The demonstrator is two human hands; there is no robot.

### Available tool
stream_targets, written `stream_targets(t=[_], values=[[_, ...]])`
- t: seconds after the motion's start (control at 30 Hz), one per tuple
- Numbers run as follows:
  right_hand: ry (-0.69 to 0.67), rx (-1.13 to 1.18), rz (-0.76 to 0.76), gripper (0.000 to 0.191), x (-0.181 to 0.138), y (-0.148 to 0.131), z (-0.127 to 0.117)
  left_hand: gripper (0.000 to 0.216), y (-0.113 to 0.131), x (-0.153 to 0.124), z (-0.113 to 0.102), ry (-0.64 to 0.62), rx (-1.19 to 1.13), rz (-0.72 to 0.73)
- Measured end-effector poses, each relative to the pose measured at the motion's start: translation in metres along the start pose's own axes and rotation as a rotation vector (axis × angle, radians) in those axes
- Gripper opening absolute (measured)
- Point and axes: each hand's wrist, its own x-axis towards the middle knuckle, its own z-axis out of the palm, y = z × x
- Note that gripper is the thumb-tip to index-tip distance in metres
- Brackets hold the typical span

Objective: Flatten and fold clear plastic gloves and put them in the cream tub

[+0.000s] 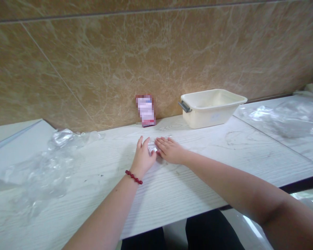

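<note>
Head view: small clear plastic bag point(151, 147), shiny, wrinkled, on the table point(172, 198), left of the tub point(206, 117) and nearer. Right hand point(171, 150) flat over part, hiding it, unclenched; left hand point(143, 155) beside, fingers parted, pinch can't be told. Contents unclear.

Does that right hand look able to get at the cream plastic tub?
Probably yes: nothing visible blocks the way from the right hand to the cream plastic tub, whose open top faces up. The hand is at a clear plastic packet, though, and some forward reach looks needed.
</note>
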Motion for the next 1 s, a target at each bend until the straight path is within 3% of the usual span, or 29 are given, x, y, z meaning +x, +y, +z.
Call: stream_targets(t=[0.07,0.17,0.3,0.5,0.8,1.0], values=[[0.002,-0.01,-0.004,0.046,0.0,-0.001,0.0,0.047,0.004,-0.001,0.0,0.018,0.181,0.187],[-0.028,-0.023,-0.015,0.045,0.001,-0.003,-0.002,0.044,0.006,-0.001,0.007,-0.114,0.276,0.281],[-0.047,-0.009,0.003,0.045,0.005,-0.003,-0.006,0.043,0.003,0.003,0.012,-0.228,0.404,0.271],[-0.098,0.075,0.057,0.042,0.013,0.0,-0.012,0.05,-0.003,0.005,0.01,-0.257,0.611,0.23],[-0.095,0.031,0.016,0.043,0.007,-0.001,0.0,0.047,-0.006,0.001,0.009,-0.278,0.623,0.152],[-0.068,0.02,0.105,0.046,0.002,0.002,-0.002,0.045,-0.008,0.0,0.006,-0.282,0.612,0.134]])
